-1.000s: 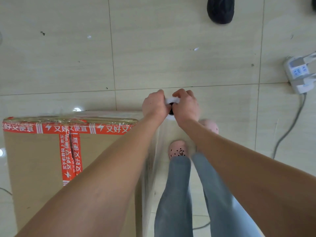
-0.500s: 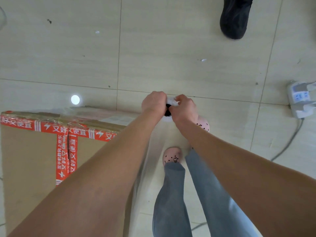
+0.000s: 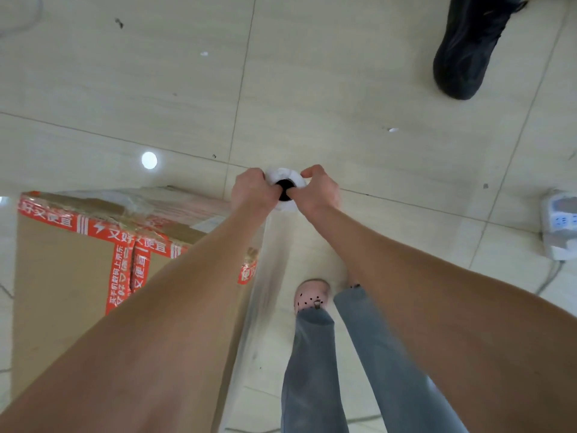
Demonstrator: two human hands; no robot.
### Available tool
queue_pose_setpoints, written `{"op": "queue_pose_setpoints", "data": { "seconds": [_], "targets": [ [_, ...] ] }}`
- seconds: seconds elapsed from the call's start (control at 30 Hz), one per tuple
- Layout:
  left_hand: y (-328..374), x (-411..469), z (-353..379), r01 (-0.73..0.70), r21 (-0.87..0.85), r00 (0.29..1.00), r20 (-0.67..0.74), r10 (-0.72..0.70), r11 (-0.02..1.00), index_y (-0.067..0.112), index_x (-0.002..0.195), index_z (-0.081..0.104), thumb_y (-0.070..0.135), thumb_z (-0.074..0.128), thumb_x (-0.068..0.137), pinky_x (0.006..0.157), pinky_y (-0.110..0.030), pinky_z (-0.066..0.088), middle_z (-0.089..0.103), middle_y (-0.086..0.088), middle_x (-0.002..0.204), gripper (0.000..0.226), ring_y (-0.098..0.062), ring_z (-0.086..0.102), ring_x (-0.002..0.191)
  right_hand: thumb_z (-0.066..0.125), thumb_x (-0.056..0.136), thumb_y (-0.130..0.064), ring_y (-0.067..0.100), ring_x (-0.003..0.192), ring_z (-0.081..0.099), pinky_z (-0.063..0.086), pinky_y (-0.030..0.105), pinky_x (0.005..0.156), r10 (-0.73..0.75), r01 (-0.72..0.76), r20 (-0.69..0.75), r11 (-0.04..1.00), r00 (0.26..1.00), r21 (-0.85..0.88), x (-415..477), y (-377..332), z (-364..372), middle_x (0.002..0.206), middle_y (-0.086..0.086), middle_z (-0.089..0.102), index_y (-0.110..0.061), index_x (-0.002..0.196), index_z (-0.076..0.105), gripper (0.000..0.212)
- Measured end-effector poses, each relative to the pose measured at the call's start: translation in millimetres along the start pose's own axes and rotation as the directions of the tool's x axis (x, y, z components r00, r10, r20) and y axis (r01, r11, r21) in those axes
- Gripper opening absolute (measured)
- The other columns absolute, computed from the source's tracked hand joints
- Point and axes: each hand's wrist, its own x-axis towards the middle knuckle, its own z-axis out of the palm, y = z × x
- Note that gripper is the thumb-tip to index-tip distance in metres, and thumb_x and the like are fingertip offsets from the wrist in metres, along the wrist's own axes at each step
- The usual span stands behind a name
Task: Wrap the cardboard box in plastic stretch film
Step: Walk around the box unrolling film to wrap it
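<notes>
Where the film roll (image 3: 283, 176) stands: upright, right of the cardboard box (image 3: 62, 292)
Left hand (image 3: 249, 192): curled round its top
Right hand (image 3: 323, 192): clamped there too — hands together

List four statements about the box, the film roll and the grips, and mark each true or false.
1. The left grip and right grip both hold the film roll. True.
2. The cardboard box stands on the person's right. False: it stands on their left.
3. Red tape with white print crosses the box's top. True.
4. The power strip rests on the box. False: it lies on the floor at the picture's right edge.
</notes>
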Motion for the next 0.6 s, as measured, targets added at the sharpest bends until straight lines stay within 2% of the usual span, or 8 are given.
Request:
{"op": "queue_pose_setpoints", "data": {
  "seconds": [0.13, 0.23, 0.43, 0.6],
  "targets": [
    [-11, 12, -10, 0.062, -0.059, 0.998, -0.003, -0.063, 0.996, 0.012, 0.084, 0.058, 0.029, 0.063, 0.08, 0.054, -0.026, 0.042, 0.059, -0.002, 0.077, 0.018, -0.022, 0.057, 0.069, 0.063, 0.079, -0.022, 0.026, 0.094, 0.061, 0.051, 0.032, 0.075, -0.063, 0.063, -0.009, 0.997, 0.998, 0.034, 7, -18, 11, 0.108, 0.004, 0.062, -0.026, 0.115, 0.057, 0.037],
    [-21, 16, -14, 0.099, -0.064, 0.995, -0.027, -0.101, 0.993, 0.014, 0.083, 0.054, 0.03, 0.062, 0.082, 0.049, -0.024, 0.034, 0.057, 0.0, 0.078, 0.018, -0.02, 0.053, 0.07, 0.063, 0.078, -0.021, 0.024, 0.094, 0.061, 0.049, 0.029, 0.075, -0.09, 0.09, 0.027, 0.996, 0.996, 0.016, 11, -28, 18, 0.108, 0.003, 0.063, -0.028, 0.112, 0.059, 0.035],
    [-30, 18, -19, 0.104, -0.085, 0.994, -0.03, -0.106, 0.991, 0.014, 0.08, 0.053, 0.029, 0.063, 0.082, 0.059, -0.028, 0.036, 0.054, 0.0, 0.076, 0.018, -0.02, 0.05, 0.07, 0.066, 0.077, -0.024, 0.022, 0.09, 0.061, 0.042, 0.026, 0.066, -0.059, 0.056, 0.068, 0.997, 0.996, 0.054, 12, -35, 25, 0.108, 0.002, 0.061, -0.031, 0.104, 0.059, 0.029],
    [-27, 22, -23, 0.098, -0.089, 0.995, 0.004, -0.098, 0.991, 0.014, 0.085, 0.053, 0.031, 0.064, 0.081, 0.064, -0.029, 0.037, 0.058, -0.004, 0.086, 0.022, -0.022, 0.052, 0.078, 0.067, 0.078, -0.023, 0.022, 0.09, 0.061, 0.05, 0.03, 0.074, -0.044, 0.042, 0.095, 0.999, 0.994, 0.029, 17, -42, 21, 0.11, 0.004, 0.06, -0.028, 0.107, 0.057, 0.031]
  ]
}}
